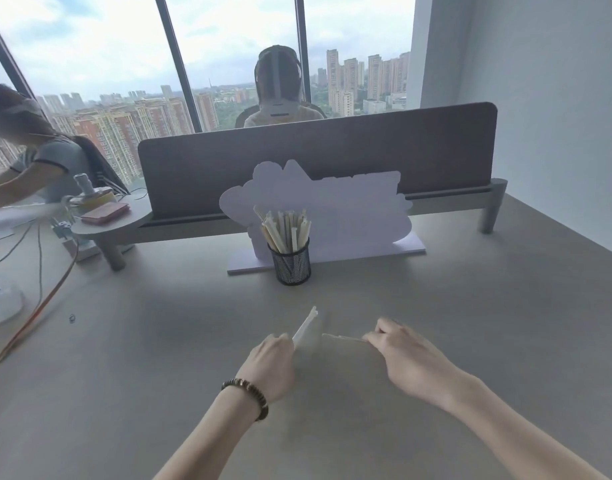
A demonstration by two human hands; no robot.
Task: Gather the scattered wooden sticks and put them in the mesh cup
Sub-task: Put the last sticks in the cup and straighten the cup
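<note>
A black mesh cup (pixel 293 265) stands on the grey table, holding several pale wooden sticks (pixel 286 227) that fan out above its rim. Nearer to me, my left hand (pixel 270 366), with a bead bracelet on the wrist, is closed on a wooden stick (pixel 306 324) that points up and away toward the cup. My right hand (pixel 403 355) pinches the end of another thin stick (pixel 342 337), which lies low and nearly flat over the table, pointing left. The two sticks' free ends are close together but apart.
A white cut-out sign (pixel 346 209) stands just behind the cup, in front of a grey desk divider (pixel 318 161). Cables (pixel 38 299) and small gear lie at the left, where another person leans in. A second person sits behind the divider.
</note>
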